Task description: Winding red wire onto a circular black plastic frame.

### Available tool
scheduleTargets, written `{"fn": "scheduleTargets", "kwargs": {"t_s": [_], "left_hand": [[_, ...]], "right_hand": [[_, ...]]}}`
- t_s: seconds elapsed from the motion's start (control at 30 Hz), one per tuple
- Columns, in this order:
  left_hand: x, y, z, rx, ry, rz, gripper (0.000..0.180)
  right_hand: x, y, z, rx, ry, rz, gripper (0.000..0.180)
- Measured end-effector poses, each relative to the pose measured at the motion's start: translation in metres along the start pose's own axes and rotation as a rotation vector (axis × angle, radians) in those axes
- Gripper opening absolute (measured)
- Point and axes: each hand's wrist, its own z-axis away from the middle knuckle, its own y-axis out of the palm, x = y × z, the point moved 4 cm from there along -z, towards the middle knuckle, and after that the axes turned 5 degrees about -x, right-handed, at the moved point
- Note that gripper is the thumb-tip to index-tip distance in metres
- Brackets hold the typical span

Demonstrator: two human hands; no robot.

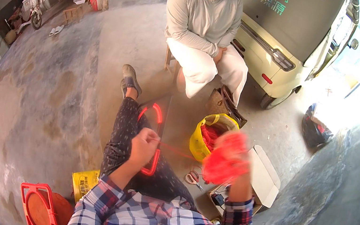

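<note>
My left hand point(144, 145) is closed, fingers pinched on a thin red strand point(178, 151) above my lap. That strand runs across to a loose bundle of red strands point(224, 160), blurred by motion. Around the bundle is my right hand point(242, 167), its fingers partly hidden by the red. On my legs lies a dark flat frame point(166, 115), with red wrapping point(157, 112) along its curved edge. A yellow bucket or bag point(196, 145) holding more red material point(208, 135) stands just beyond the bundle. Scissors with red-and-white handles point(193, 177) lie on the floor below.
An open cardboard box point(267, 177) with a black adapter point(218, 198) inside sits by my right forearm. At my left are a yellow container point(84, 183) and an orange-red seat point(47, 208). Ahead are a seated person point(203, 19), a brown bag point(220, 102) and a parked vehicle point(272, 42).
</note>
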Motion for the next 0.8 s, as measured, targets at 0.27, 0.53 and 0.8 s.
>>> {"fn": "scheduleTargets", "kwargs": {"t_s": [0.27,0.53,0.8], "left_hand": [[0.050,-0.024,0.003,0.352,-0.192,-0.414,0.030],[0.069,-0.018,0.024,0.205,-0.326,-0.172,0.029],[-0.035,-0.032,0.007,-0.085,0.196,-0.039,0.012]], "right_hand": [[-0.133,0.107,0.007,0.544,0.057,1.336,0.040],[-0.162,0.111,-0.016,0.219,0.139,0.857,0.040],[-0.108,0.135,-0.003,-0.012,-0.097,0.962,0.049]]}}
